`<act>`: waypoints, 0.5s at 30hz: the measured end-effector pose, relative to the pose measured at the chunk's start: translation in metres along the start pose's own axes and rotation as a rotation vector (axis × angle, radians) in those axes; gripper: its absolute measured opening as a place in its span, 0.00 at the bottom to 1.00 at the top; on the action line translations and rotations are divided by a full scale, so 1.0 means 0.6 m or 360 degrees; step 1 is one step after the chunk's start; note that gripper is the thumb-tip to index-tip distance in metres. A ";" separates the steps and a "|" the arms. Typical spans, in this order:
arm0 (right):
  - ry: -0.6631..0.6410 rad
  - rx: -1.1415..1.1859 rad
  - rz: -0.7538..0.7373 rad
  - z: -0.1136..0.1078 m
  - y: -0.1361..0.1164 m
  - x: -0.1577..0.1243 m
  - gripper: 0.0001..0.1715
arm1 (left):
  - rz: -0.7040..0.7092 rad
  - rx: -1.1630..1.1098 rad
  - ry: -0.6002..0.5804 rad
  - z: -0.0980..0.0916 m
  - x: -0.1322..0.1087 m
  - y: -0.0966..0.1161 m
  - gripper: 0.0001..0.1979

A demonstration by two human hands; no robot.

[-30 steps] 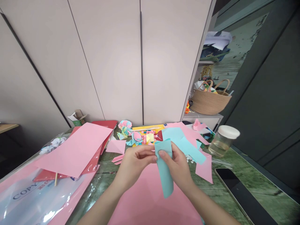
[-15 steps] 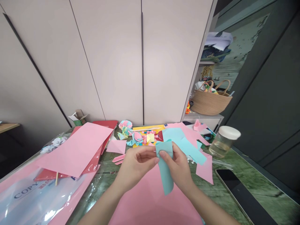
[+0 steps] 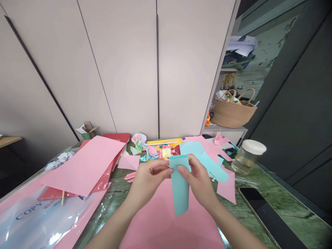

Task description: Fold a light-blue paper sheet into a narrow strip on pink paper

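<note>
A strip of teal paper hangs upright between my hands, its top edge folded over and its lower end curving. My left hand pinches its left edge near the top, thumb in front. On the other edge, my right hand grips the strip with its thumb pressed on the front face and fingers behind. Below lies a large pink sheet on the green table. Just beyond my hands are folded paper flowers, a small yellow paper square and cut light-blue paper.
Pink sheets and a clear plastic COPY packet lie at the left. To the right are a black phone, a lidded jar of liquid and pink scraps. A woven basket stands on the shelf behind.
My left fingers have closed onto the strip's left edge. The strip has turned to face me more squarely and hangs straighter, with its top fold now level.
</note>
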State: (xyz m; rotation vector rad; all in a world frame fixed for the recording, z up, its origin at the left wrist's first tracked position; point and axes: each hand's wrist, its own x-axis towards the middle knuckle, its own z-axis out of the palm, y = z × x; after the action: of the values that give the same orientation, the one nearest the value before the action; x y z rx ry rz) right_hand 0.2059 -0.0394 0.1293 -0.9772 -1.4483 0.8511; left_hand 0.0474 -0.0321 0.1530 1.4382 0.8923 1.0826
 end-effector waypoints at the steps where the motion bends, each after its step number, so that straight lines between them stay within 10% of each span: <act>1: 0.0008 -0.0024 -0.0025 -0.005 -0.002 0.002 0.10 | 0.0006 0.0013 0.0005 -0.002 0.000 0.001 0.10; 15: 0.0226 -0.0228 -0.0330 -0.028 -0.008 -0.008 0.17 | 0.0040 0.0200 -0.0006 -0.006 -0.009 0.010 0.10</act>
State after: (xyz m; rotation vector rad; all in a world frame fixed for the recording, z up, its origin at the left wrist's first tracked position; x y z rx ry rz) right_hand 0.2221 -0.0461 0.1332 -0.9546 -1.4730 0.5225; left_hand 0.0424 -0.0368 0.1583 1.5579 0.9565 1.0577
